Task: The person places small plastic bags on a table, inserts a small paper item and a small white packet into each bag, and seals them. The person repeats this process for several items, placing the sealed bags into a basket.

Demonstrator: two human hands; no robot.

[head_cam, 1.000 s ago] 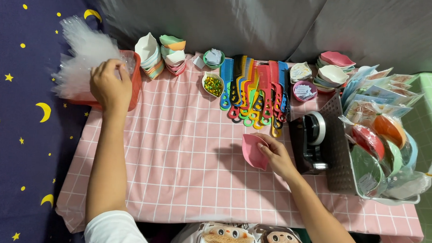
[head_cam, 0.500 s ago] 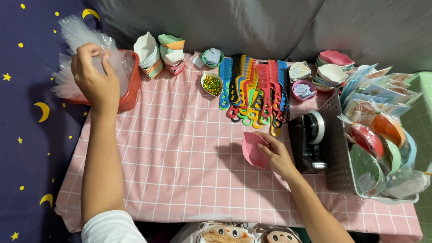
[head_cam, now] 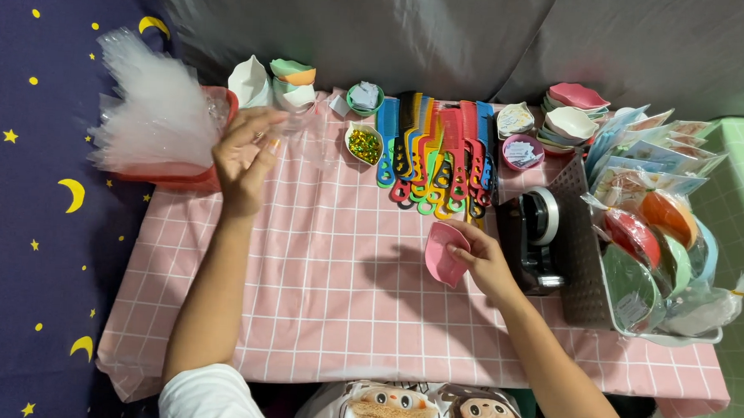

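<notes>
Left hand: fingers spread open, pinching a clear plastic bag just beside the red bin of bunched clear bags at the table's left edge.
Right hand: fingers closed around a pink dish, held just above the table, touching nothing else.
Near the dish: black tape dispenser just to its right; row of combs behind.
Open room: bare checked cloth between both arms, reaching the near edge.

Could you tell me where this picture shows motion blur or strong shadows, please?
Head view: the left hand and the clear plastic bag it grips are slightly motion-smeared; the right hand, holding the pink dish, is sharp and casts a soft shadow leftward on the checked tablecloth.
</notes>
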